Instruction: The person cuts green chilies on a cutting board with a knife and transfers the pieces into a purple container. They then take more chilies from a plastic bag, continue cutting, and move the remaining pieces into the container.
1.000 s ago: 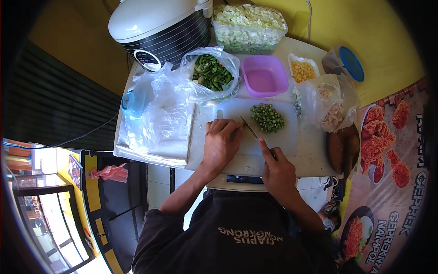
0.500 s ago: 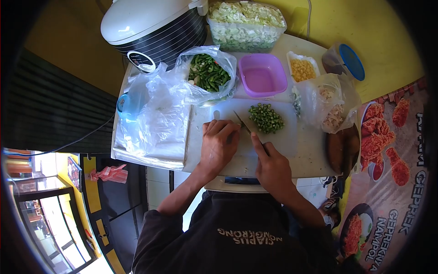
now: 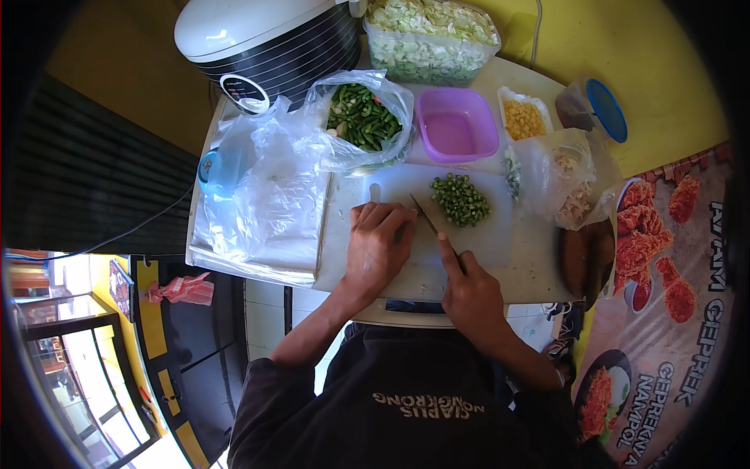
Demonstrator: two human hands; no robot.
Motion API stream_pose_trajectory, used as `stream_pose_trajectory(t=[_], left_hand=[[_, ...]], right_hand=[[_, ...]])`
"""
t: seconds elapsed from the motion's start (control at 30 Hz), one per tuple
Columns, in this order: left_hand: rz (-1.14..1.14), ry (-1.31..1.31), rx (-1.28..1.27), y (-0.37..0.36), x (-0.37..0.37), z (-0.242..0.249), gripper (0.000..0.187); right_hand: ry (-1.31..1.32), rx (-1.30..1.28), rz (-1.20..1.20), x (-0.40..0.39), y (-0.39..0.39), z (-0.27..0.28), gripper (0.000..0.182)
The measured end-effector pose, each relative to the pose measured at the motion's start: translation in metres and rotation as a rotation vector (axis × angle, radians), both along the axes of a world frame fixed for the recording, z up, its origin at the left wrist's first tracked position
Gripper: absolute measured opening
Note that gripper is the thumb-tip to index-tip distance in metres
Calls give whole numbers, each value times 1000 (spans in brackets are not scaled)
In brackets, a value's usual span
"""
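Observation:
My right hand is wrapped round the handle of a knife, its index finger stretched along the top and the blade pointing up and left. My left hand lies at the left part of the white cutting board, its fingers bent and pressed together beside the blade. Whatever those fingers hold is hidden. Chopped green pieces form a pile on the board, right of the knife tip. Beyond the board, a plastic bag holds whole green chillies.
A purple container, a tray of yellow pieces and a bag stand behind the board. Further back are a rice cooker and a tub of shredded cabbage. Clear plastic bags lie at the left.
The view has shifted slightly. The knife tip has moved a little away from my left hand's fingertips, to the right, and both hands keep nearly the same pose.

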State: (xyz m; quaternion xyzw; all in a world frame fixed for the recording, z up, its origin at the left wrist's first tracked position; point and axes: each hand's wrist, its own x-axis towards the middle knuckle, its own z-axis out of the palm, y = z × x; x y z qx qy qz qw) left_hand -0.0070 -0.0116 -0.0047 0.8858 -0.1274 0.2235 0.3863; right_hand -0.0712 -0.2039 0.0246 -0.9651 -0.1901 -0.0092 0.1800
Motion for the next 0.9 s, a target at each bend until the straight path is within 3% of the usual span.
stream_pose_trajectory(t=[0.2,0.47,0.9], left_hand=[[23,49,-42,0,-1,2,10],[23,4,-28,-2,-1,-1,12],[20,12,-15,-2,0,0,14]], right_hand=[[80,165,-24,-6,-20,-5,79],[-60,182,-56,-4,-11,2,76],[-18,186,-47,-12,-12,-3,76]])
